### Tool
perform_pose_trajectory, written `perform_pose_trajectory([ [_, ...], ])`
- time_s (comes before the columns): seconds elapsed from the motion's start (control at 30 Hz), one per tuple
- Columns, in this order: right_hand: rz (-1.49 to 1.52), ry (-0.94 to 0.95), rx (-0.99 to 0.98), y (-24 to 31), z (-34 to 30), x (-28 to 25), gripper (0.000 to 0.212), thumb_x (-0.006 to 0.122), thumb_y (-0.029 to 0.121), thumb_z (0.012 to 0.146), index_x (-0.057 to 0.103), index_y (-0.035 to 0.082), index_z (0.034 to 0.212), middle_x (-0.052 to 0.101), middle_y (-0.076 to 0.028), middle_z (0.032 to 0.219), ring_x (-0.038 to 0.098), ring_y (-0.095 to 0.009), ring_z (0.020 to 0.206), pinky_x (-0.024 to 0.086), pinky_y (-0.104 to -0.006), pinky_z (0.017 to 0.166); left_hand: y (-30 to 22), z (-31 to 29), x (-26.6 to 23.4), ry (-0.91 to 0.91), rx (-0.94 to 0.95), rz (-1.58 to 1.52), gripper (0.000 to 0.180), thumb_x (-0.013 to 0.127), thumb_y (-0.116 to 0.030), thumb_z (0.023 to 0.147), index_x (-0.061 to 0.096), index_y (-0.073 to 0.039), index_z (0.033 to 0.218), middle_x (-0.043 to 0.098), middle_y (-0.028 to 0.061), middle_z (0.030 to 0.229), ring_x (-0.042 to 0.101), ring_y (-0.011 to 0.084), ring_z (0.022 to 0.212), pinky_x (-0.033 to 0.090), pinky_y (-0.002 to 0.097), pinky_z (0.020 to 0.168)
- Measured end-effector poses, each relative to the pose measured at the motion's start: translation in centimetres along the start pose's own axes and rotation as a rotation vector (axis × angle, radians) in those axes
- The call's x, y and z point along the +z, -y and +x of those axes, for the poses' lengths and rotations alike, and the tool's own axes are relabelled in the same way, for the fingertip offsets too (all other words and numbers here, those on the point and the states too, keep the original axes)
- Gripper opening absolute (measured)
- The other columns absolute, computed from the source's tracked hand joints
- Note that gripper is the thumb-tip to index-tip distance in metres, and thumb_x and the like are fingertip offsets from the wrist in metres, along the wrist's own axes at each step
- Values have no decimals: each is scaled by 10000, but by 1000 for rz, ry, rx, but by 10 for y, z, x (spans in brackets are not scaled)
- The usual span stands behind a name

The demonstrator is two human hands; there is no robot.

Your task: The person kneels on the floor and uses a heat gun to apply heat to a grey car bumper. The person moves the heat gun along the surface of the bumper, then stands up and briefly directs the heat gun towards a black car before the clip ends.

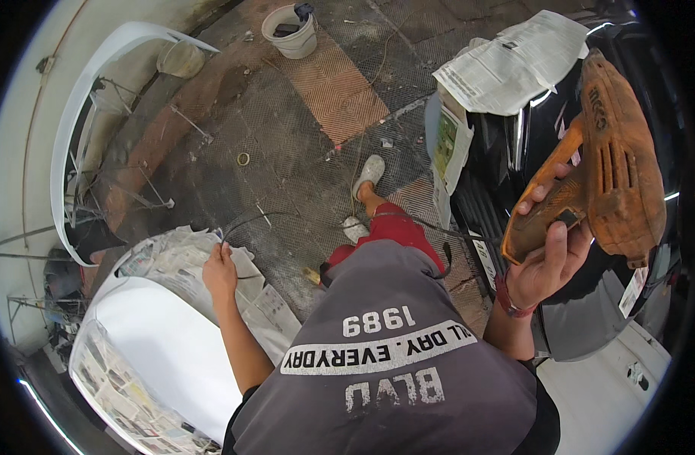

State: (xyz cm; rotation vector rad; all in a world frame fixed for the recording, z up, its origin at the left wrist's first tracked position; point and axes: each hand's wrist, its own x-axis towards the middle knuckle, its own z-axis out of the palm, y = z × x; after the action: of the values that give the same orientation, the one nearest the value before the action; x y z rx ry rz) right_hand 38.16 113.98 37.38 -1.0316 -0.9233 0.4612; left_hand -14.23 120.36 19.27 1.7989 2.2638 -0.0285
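My right hand (552, 254) grips the loop handle of a dusty orange heat gun (621, 163) with slotted vents. The tool is raised at the right, beside a glossy black car panel. The gun's nozzle end is not clear to see. At the left, my left hand (221, 271) is closed with its fingertips pinched on a thin black cord (275, 214). That cord runs across in front of me towards the right. Below this hand lies a white car panel (165, 349) edged with newspaper (268, 307).
Newspaper sheets (514, 61) cover part of the black car (480, 148). A white bucket (290, 38) with dark things inside stands on the patterned floor. A tape roll (243, 159) lies farther left. A white bumper-like part (63, 152) rests on a thin metal stand.
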Motion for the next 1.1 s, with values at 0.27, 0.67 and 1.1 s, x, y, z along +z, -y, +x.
perform_pose_trajectory([
  [0.27,-49,34,260,-104,106,61,603,580,132,1036,393,-63,1575,553,-291,1479,638,-270,1094,574,-390,869,-87,136,-83,-62,95,11,325,570,-285,1109,666,-17,950,777,188,899,739,432,860,537,520,744],
  [0.67,-47,91,919,-242,154,101,703,669,141,1049,346,-40,1647,653,-89,1253,649,-123,1002,553,-291,883,-229,369,-25,26,608,124,267,610,-242,1080,611,-36,909,633,195,749,660,427,835,516,531,852],
  [1.1,-308,-394,1517,-424,-19,59,667,599,128,1052,354,18,1662,620,-137,1406,703,-216,1029,615,-360,890,-387,496,238,833,1037,376,626,623,-420,1060,500,-40,1542,576,252,1509,536,447,1402,424,545,1179],
])
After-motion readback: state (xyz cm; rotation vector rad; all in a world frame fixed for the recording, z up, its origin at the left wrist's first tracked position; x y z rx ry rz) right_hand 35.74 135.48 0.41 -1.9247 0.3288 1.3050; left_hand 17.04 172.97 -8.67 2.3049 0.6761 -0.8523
